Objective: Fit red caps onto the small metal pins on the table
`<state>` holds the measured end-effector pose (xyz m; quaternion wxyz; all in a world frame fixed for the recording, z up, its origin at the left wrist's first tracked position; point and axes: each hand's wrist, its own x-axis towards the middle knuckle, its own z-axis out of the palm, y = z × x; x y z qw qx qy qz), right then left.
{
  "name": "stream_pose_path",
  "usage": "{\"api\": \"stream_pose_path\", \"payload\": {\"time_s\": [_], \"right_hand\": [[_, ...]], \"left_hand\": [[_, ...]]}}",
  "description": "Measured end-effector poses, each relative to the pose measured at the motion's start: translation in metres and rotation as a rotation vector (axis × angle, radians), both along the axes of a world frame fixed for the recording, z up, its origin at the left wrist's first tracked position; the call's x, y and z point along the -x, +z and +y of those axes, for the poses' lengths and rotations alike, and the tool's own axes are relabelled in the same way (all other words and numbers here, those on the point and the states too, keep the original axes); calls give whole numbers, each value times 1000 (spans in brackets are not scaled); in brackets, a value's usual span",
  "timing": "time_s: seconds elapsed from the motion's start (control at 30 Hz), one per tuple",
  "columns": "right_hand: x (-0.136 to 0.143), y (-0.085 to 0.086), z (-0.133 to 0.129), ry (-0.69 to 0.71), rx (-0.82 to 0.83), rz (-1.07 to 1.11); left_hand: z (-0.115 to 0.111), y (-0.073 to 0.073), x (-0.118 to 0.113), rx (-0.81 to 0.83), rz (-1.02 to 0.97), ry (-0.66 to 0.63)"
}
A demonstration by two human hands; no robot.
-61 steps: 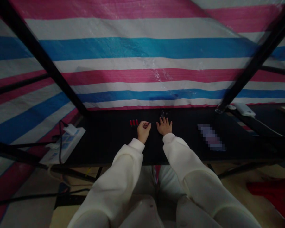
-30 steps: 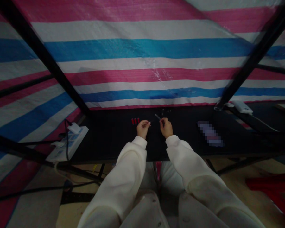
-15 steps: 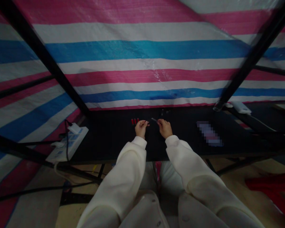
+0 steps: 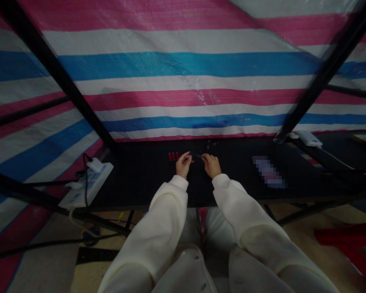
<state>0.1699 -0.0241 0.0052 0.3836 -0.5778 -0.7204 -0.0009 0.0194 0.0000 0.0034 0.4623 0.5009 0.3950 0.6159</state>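
My left hand [image 4: 184, 165] is closed in a pinch over the black table, its fingertips at one end of a thin, dark, stick-like piece [image 4: 196, 155]. The other end of that piece is between the closed fingers of my right hand [image 4: 212, 165]. It is too small and dim to name, and whether the left fingers hold a separate part is hidden. Just left of my left hand stand three small red cylinders [image 4: 173, 156] in a row. Beyond the right hand lie a small dark object [image 4: 208, 144] and a few tiny shiny pieces [image 4: 215, 143].
On the black table [image 4: 140, 183], a white power strip [image 4: 97, 179] with a plugged-in charger sits at the left edge. A blurred-out phone-like object [image 4: 268, 171] lies to the right. Black metal posts [image 4: 326, 73] and a striped tarp [image 4: 183, 65] stand behind.
My left hand has shifted slightly right and up, so its fingertips now meet the end of the thin piece. The piece, pale grey before, now looks dark. My right hand barely moved.
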Motion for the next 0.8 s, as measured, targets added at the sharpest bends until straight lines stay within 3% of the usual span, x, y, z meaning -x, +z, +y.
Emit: {"api": "stream_pose_path", "payload": {"time_s": [0.13,0.43,0.8], "right_hand": [[-1,-3,2,6,-11,44],[-3,-3,1,11,-17,82],[-2,-4,2,-22,-41,80]], "left_hand": [[-4,-2,-3,-83,143,-143],[1,-8,2,-130,200,-189],[-17,10,-5,-248,311,-204]]}}
